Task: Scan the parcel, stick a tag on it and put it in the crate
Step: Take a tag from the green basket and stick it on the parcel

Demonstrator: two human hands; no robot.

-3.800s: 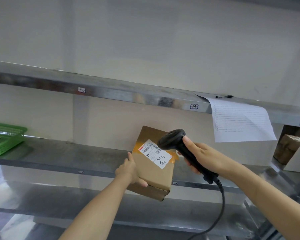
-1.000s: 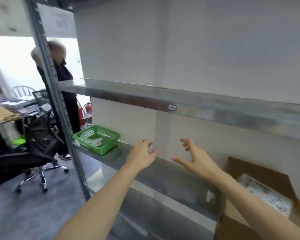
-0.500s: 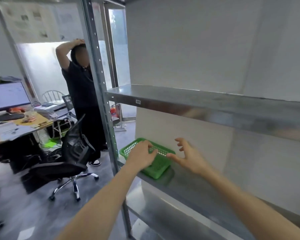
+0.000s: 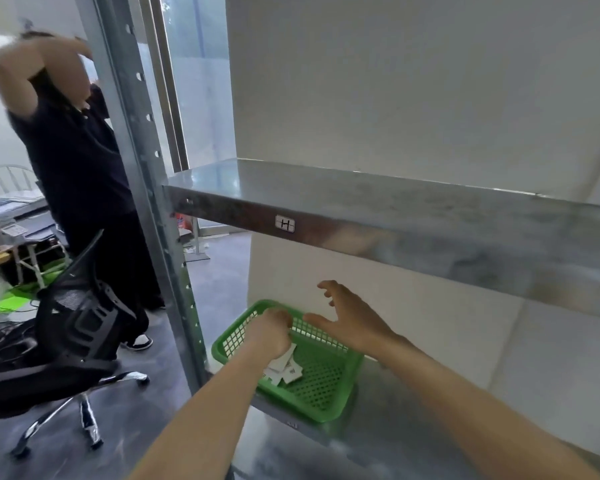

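1. White paper tags (image 4: pixel 284 370) are lying loose in a small overlapping heap on the perforated floor of a green plastic basket (image 4: pixel 321 393); printing is showing on them but is too small to read.
2. The basket is a shallow rectangular mesh tray with a rounded solid rim, sitting at the left end of a dull galvanised metal shelf (image 4: pixel 388 403), one corner just beside the punched steel upright (image 4: pixel 153 188).
3. The left hand (image 4: pixel 269 332) is reaching down into the basket, fingers curled in narrowly, knuckles up, directly over the heap; whether the fingertips are pinching a tag cannot be told, as the hand is hiding them.
4. The right hand (image 4: pixel 352 320) is hovering over the basket's far rim, fingers spread wide and holding nothing.
5. The upper shelf (image 4: pixel 378 209) is overhanging both hands, with open room between; bare shelf is running off to the right.
6. No parcel is showing.
7. Beyond the upright, a person in dark clothes (image 4: pixel 73 161) is standing with arms raised, behind a black mesh office chair (image 4: pixel 70 341).
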